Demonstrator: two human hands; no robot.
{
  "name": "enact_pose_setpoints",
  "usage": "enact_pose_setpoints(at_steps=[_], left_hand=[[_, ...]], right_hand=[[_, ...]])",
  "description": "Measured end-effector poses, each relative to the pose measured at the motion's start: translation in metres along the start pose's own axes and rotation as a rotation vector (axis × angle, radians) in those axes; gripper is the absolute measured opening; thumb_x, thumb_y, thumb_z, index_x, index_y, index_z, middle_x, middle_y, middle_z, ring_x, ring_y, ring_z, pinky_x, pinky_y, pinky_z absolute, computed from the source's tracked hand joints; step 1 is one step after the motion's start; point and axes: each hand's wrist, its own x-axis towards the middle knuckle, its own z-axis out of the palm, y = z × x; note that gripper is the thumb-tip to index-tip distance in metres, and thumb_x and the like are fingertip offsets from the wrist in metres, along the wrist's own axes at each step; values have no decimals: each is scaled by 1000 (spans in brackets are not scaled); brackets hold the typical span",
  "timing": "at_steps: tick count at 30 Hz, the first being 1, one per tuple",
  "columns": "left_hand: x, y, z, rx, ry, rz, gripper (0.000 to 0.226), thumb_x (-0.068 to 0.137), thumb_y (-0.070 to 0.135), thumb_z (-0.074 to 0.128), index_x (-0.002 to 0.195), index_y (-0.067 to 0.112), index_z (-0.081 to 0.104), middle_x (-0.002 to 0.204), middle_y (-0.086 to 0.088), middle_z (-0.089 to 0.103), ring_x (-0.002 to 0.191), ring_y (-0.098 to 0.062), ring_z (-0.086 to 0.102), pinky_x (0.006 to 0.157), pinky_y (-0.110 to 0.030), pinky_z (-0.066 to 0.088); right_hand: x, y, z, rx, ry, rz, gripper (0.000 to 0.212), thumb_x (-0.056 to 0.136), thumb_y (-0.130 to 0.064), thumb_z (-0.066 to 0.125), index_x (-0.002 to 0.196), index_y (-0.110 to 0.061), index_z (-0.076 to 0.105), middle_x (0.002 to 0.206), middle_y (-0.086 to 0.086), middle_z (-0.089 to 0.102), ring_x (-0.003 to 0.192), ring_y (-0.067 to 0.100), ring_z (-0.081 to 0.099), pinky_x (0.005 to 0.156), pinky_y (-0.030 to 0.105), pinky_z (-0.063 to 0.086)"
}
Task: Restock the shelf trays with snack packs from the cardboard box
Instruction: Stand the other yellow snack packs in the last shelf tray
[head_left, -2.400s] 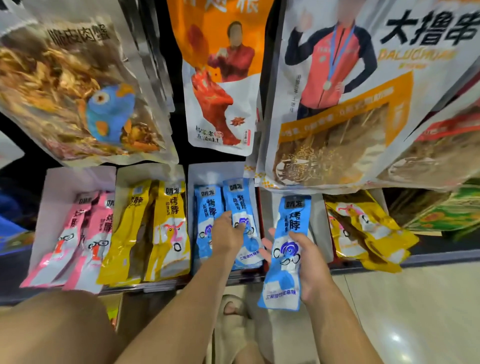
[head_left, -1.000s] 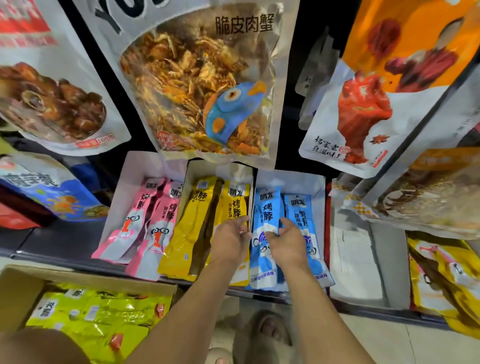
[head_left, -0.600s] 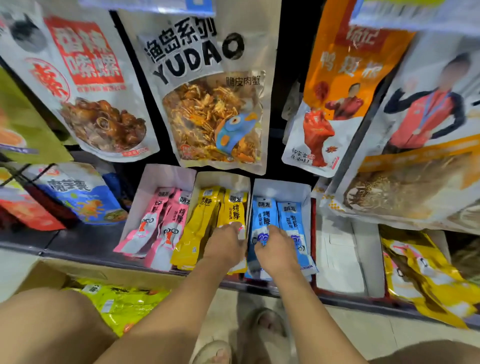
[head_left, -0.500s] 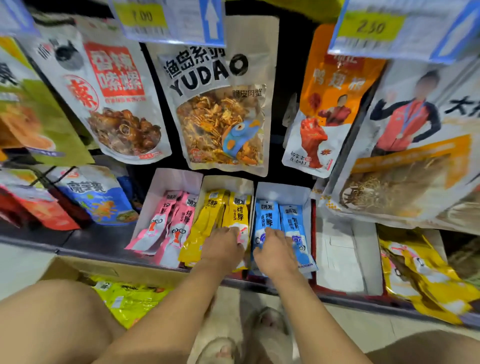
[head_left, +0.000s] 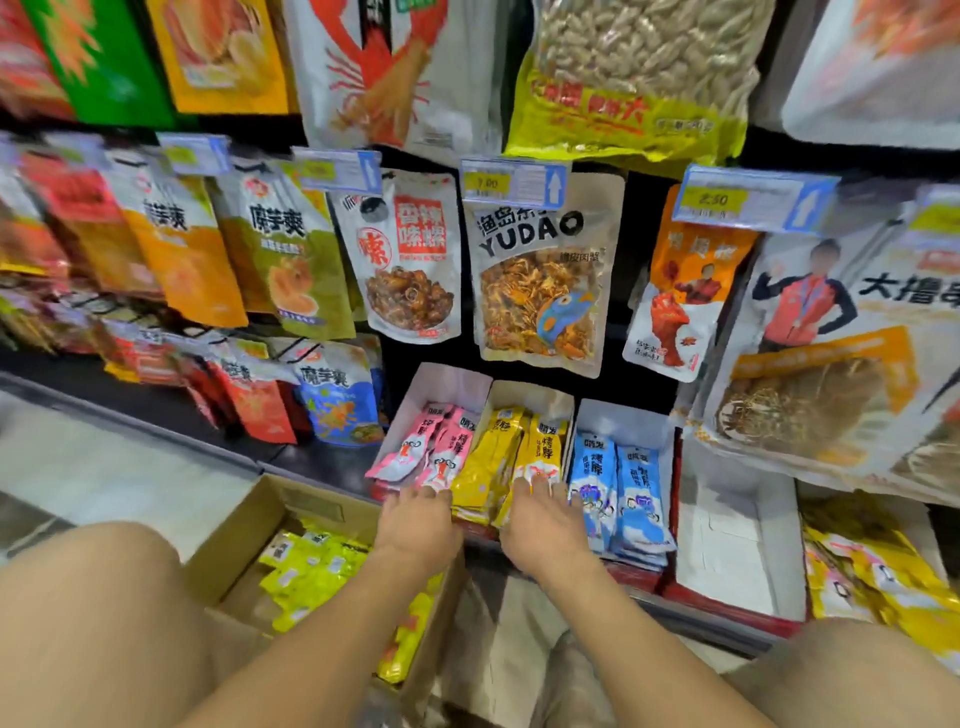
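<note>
left hand (head_left: 418, 526), right hand (head_left: 544, 526) extended forward, flat

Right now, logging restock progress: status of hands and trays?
Left hand open at pink packs. Right hand open on yellow packs. Cardboard box holds yellow-green packs. YUDAO bag hangs above trays.

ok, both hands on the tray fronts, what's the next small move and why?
Probably drop the left hand to the box for lime packs: both hands look empty, the right hand only touching the yellow packs, and the white tray right of the blue packs holds nothing.
</note>
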Motion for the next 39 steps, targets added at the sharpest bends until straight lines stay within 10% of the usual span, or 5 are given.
enact_pose_setpoints(at_steps=[13, 27, 39], left_hand=[[-50, -158, 48, -101, -205, -317, 55, 93, 45, 45, 143, 22, 41, 143, -4, 48, 135, -29, 40, 104, -45, 38], [-27, -222, 124, -252, -258, -399, 55, 96, 43, 43, 144, 18, 39, 141, -8, 48, 133, -31, 39, 102, -39, 38], [-18, -230, 168, -372, -171, -457, 51, 95, 43, 44, 142, 24, 42, 138, 1, 53, 123, -24, 48, 101, -35, 37]], right_hand=[[18, -121, 52, -127, -84, -284, 52, 92, -34, 54, 138, -13, 43, 139, 13, 50, 130, 37, 45, 105, 51, 38], [72, -197, 184, -210, -371, -439, 73, 97, -44, 49, 157, -13, 19, 156, 10, 33, 145, 35, 28, 114, 49, 31], [100, -241, 265, -254, -426, -368, 100, 80, -11, 75, 156, -13, 11, 157, 13, 25, 143, 33, 29, 109, 44, 40]])
